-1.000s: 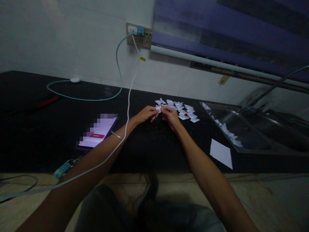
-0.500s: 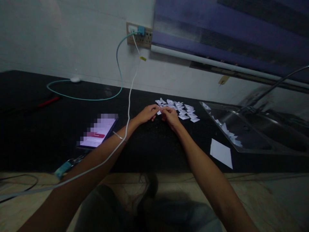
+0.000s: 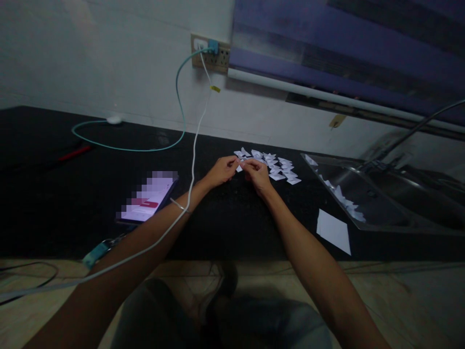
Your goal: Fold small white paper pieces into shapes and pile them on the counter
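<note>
My left hand (image 3: 222, 170) and my right hand (image 3: 257, 174) meet over the black counter (image 3: 72, 194), fingers pinched together on one small white paper piece (image 3: 239, 166). Just behind and to the right of my hands lies a cluster of several small folded white paper pieces (image 3: 276, 167). A larger white paper sheet (image 3: 333, 231) lies flat near the counter's front edge, to the right of my right forearm.
A lit phone (image 3: 148, 198) lies left of my left arm, with a white cable (image 3: 194, 145) running from the wall socket (image 3: 209, 53) across my forearm. A teal cable (image 3: 145, 145) loops at the back left. A steel sink (image 3: 381, 194) holding paper scraps sits right.
Both hands stay together on the small paper piece, shifting only slightly at the fingertips. Nothing else has moved.
</note>
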Demonstrator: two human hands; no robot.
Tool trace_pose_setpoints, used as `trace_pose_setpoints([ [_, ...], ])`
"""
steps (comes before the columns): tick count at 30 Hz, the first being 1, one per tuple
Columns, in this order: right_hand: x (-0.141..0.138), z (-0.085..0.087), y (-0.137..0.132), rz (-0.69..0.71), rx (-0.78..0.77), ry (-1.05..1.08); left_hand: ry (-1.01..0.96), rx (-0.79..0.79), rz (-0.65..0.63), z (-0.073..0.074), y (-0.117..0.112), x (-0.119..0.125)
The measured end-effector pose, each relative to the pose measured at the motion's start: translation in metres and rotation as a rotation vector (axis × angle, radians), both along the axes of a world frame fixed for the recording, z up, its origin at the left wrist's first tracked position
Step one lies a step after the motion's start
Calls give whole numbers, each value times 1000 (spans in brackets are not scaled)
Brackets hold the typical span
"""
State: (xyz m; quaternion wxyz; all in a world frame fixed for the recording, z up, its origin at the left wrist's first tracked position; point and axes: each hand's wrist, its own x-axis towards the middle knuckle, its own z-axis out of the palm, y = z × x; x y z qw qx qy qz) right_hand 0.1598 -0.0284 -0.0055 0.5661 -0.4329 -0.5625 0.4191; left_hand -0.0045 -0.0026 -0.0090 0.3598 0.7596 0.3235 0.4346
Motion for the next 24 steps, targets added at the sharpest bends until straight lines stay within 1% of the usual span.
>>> trace_pose_setpoints([
  [6,3,-3,5,-89,34,-7,-12,38,62,-1,1,3],
  [9,5,-4,7,-105,27,30,-50,25,142,1,1,3],
  [12,6,-3,6,-77,21,0,-124,-20,228,5,1,2],
  [17,2,-1,1,6,44,-156,-207,-33,309,11,1,0],
  [21,-2,-1,-3,59,68,-193,-189,-23,304,11,2,-1],
  [24,-2,0,-4,105,36,-99,-162,32,263,8,4,-1],
])
